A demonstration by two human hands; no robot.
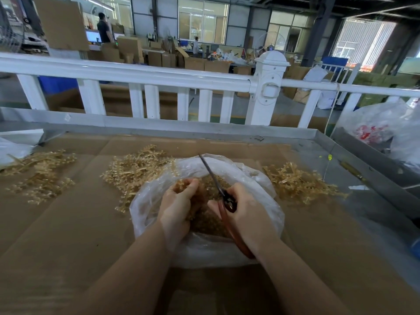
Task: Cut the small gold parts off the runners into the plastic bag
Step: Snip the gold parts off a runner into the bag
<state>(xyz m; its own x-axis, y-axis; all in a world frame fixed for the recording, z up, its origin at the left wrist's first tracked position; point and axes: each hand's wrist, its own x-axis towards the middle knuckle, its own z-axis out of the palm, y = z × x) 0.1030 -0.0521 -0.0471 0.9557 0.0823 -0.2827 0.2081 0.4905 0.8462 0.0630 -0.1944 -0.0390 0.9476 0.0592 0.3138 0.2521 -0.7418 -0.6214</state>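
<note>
now both hands (204,208) inside plastic bag (261,187), gripping runner (181,186), scissors (223,196)

A white railing (141,73) with square balusters and a capped post (269,87) runs across just behind a metal-edged table (354,151) lined with brown cardboard (68,219). Beyond it lies a large workshop hall: stacked cardboard boxes (163,57), blue crates (58,84), a lit monitor (93,36) and two standing people far off. Tall windows (202,21) in the back wall let in daylight. A dark pillar (318,30) rises at right.
</note>
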